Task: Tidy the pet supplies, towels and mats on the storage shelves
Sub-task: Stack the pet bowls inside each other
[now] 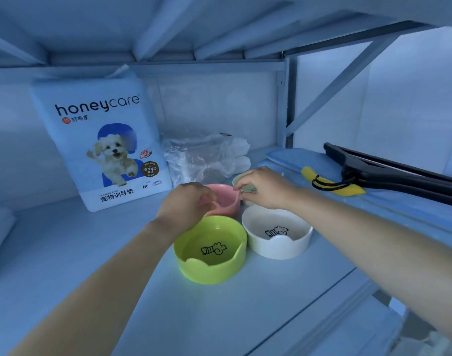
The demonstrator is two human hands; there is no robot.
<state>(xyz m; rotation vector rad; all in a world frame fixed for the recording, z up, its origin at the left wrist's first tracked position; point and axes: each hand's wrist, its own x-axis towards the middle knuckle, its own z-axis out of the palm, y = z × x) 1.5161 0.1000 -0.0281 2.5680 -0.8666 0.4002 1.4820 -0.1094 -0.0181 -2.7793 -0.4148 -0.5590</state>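
I'm looking into a pale metal shelf bay [65, 253] under a ribbed upper shelf. At left one honeycare training-pad pack [101, 140] leans upright, a crinkled clear bag [196, 158] beside it. Four pet bowls cluster mid-shelf: pink [227, 199], green [212, 250], white [277, 233], and another pale one [239, 179]. My left hand [186, 206] pinches the pink rim; my right hand [263, 187] pinches the pale one. Black tongs [389, 170] lie far right.

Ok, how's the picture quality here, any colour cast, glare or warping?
Head view: a strong blue cast over everything; shelf beams bow from wide-angle distortion; the clear plastic bag glints; the green bowl and pad pack print stay sharp.
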